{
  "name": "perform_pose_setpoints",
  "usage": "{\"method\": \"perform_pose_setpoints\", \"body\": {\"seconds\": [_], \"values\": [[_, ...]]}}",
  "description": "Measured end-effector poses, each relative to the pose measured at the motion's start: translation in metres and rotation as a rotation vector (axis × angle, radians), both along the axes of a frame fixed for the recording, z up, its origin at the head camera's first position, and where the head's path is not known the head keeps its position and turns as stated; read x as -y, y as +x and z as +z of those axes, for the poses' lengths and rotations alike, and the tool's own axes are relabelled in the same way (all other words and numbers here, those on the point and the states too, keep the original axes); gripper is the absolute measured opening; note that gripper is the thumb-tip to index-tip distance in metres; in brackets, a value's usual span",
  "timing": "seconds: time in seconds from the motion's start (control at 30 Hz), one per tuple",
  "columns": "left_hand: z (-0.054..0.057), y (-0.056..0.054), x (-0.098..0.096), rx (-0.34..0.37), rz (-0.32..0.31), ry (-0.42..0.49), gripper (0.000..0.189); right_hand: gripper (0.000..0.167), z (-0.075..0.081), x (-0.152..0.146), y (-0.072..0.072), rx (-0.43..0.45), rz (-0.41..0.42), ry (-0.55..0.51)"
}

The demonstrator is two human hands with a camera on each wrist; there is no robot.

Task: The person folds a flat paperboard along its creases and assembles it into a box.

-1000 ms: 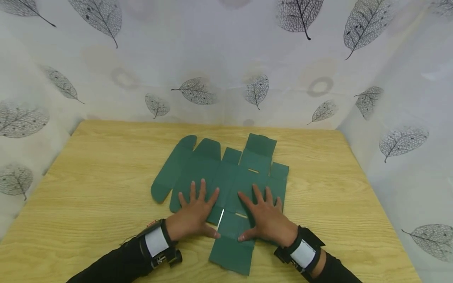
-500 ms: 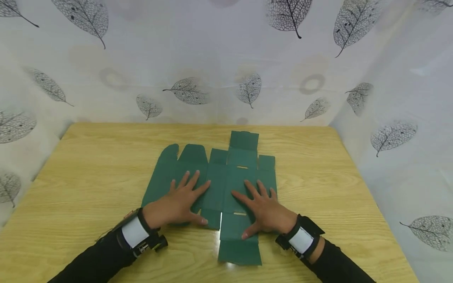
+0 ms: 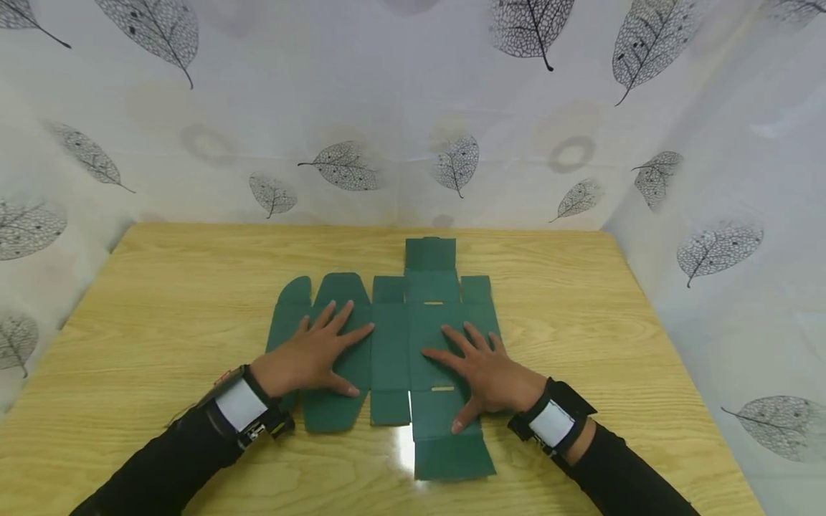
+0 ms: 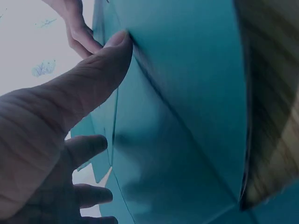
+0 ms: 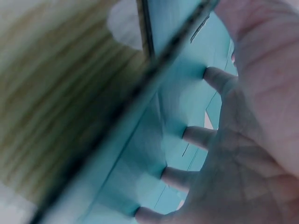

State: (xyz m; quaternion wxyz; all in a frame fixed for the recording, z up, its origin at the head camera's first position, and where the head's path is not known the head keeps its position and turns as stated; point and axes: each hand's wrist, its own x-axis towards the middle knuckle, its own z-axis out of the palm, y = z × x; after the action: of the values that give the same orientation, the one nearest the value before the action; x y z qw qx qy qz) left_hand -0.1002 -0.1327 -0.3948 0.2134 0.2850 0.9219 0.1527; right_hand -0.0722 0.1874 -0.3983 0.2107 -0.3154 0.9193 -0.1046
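A flat green cardboard box blank (image 3: 390, 344), unfolded with several creased panels and flaps, lies on the wooden table. My left hand (image 3: 308, 356) is spread over its left panels, fingers straight and thumb pointing right. On the right panels my right hand (image 3: 488, 376) rests with fingers fanned out. The left wrist view shows the left thumb (image 4: 100, 65) against the board beside a crease. In the right wrist view, the fingertips of the right hand (image 5: 210, 140) touch the board. Parts of the panels are hidden beneath both palms.
The wood-grain table (image 3: 193, 287) extends on all sides of the blank. A white curtain (image 3: 387, 86) with printed leaves stands behind the table and along both sides. Each wrist wears a black strap with a white patch (image 3: 241, 405).
The box blank has turned from slanted to nearly square with the table edge. My left hand has shifted left with it; the right hand has stayed near its place, still spread.
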Motion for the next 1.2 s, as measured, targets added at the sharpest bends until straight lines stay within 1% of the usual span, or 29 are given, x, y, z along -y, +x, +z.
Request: {"method": "perform_pose_setpoints", "body": {"seconds": [0.17,0.27,0.37,0.5,0.6,0.67,0.8,0.97,1.03,1.2], "values": [[-0.005,-0.003,-0.001,0.024,0.01,-0.027,0.105,0.119,0.001,-0.003,-0.004,-0.015,0.042,-0.008],[-0.007,-0.003,-0.005,0.044,0.023,-0.032,0.107,0.117,0.003,-0.008,-0.004,-0.014,0.041,-0.021],[-0.007,-0.004,-0.009,0.058,0.035,-0.034,0.107,0.115,0.005,-0.012,-0.002,-0.016,0.013,-0.052],[-0.007,-0.004,-0.014,0.069,0.071,-0.035,0.106,0.111,0.012,-0.013,0.001,-0.069,-0.033,-0.083],[-0.006,-0.004,-0.018,0.082,0.11,-0.04,0.105,0.108,0.02,-0.01,0.002,-0.12,-0.05,-0.099],[-0.006,-0.004,-0.02,0.087,0.129,-0.047,0.106,0.106,0.026,-0.007,0.005,-0.136,-0.059,-0.101],[-0.005,-0.003,-0.023,0.091,0.149,-0.051,0.107,0.104,0.038,-0.002,0.009,-0.126,-0.081,-0.083],[-0.004,-0.003,-0.024,0.094,0.16,-0.065,0.108,0.103,0.051,-0.005,0.009,-0.149,-0.11,-0.064],[-0.004,-0.002,-0.024,0.094,0.167,-0.07,0.108,0.102,0.055,-0.007,0.008,-0.166,-0.126,-0.065],[-0.006,-0.001,-0.029,0.087,0.202,-0.082,0.109,0.1,0.058,-0.002,0.008,-0.155,-0.154,-0.073]]}}
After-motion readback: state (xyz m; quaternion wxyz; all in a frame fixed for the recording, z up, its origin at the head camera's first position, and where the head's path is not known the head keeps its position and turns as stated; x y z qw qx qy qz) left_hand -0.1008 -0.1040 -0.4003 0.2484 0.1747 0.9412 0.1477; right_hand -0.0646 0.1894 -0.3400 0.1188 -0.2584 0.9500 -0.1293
